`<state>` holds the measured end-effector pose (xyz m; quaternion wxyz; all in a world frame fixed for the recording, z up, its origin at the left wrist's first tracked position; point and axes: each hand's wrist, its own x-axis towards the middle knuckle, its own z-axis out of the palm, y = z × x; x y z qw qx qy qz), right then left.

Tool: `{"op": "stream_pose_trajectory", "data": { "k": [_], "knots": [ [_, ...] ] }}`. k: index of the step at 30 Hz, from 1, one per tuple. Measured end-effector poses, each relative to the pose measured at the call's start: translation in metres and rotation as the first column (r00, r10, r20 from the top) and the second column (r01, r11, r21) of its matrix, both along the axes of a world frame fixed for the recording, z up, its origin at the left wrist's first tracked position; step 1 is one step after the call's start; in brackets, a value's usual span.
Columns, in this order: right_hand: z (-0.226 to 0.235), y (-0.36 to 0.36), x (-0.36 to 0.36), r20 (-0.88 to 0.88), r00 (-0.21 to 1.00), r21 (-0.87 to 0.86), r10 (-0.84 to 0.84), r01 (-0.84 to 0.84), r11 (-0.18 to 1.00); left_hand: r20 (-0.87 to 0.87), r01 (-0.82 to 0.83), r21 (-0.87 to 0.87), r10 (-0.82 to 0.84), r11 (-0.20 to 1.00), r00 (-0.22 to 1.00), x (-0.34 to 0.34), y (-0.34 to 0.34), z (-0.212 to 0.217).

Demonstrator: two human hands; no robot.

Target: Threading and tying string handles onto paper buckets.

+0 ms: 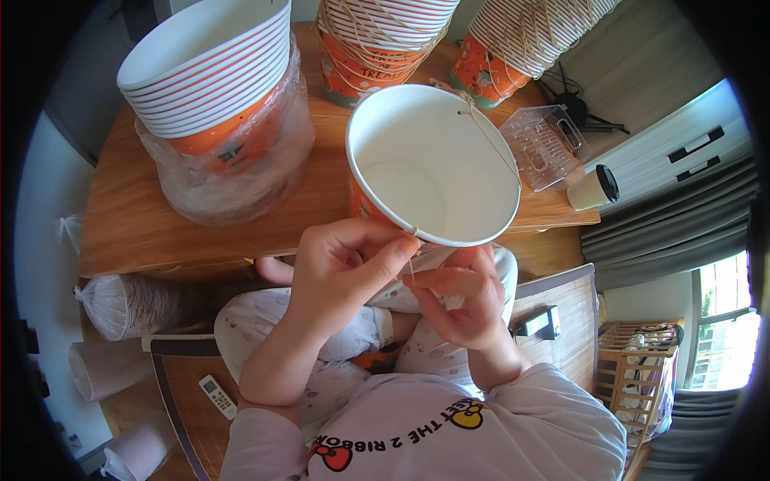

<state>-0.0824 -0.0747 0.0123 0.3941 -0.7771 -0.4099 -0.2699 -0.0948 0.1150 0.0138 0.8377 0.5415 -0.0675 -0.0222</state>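
Note:
A white-lined orange paper bucket [405, 196] leans toward me at the table's near edge, its open mouth up. A thin tan string [499, 146] runs from a hole at the far rim along the inside right wall. At the near rim, my left hand [349, 264] is closed, thumb and forefinger pinching the string by a small knot just below the edge. Beside it, my right hand [461, 297] is closed too, its fingertips pinching the string's loose end below the rim. The exact form of the knot is too small to tell.
A nested stack of orange buckets [216, 88] in clear plastic stands left on the wooden table [120, 232]. Two stacks with strings, one upright [377, 48] and one tilted [497, 60], stand behind. At right are a clear plastic holder [545, 144] and a lidded cup [592, 189].

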Motion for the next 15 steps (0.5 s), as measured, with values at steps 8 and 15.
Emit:
{"op": "stream_pose_trajectory", "data": {
  "k": [8,15],
  "knots": [
    [0.003,-0.064,0.030,-0.045,0.949,-0.053,-0.312,0.310,0.949,0.205,-0.202,0.211,0.159,0.956,0.966,-0.004,0.002,0.004],
    [0.016,-0.081,0.084,-0.471,0.861,0.147,-0.193,0.293,0.945,0.274,-0.220,0.313,0.134,0.924,0.952,-0.008,0.003,0.007]
  ]
}}
